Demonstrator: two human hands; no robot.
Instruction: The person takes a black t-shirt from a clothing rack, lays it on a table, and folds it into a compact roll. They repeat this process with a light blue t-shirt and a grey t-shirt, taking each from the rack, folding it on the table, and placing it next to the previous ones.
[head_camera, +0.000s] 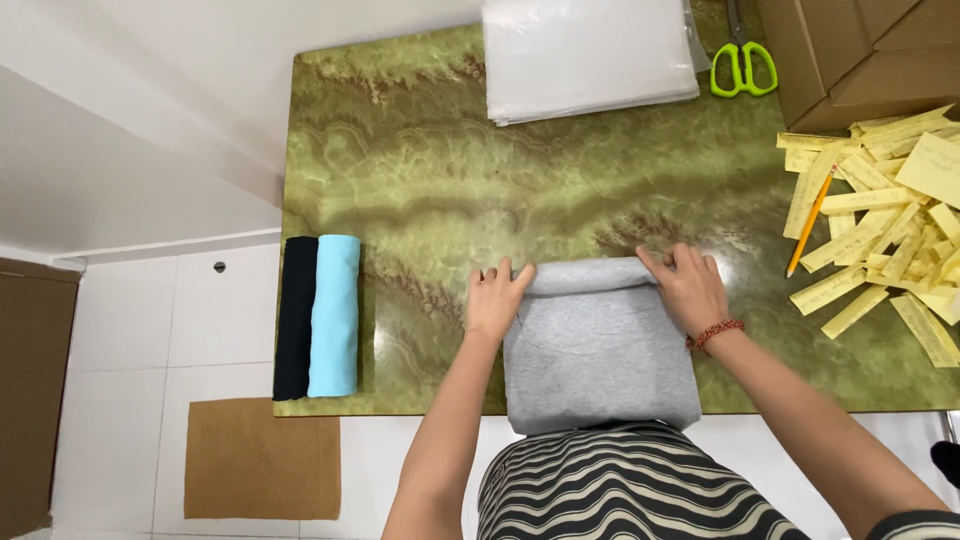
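A grey folded garment (598, 360) lies on the green marbled table (430, 170) at its near edge. Its far end is curled into a roll (590, 275). My left hand (495, 297) grips the left end of that roll, fingers curled over the cloth. At the right end my right hand (688, 287) presses on the roll; a red beaded bracelet sits on that wrist. The garment's near end hangs slightly over the table edge, above my striped clothing.
A black rolled garment (296, 318) and a light blue one (335, 315) lie side by side at the table's left edge. A stack of clear plastic bags (587, 55), green scissors (743, 66), cardboard boxes (860, 55), yellow paper strips (890, 220) and a pencil (811, 220) lie further back and right.
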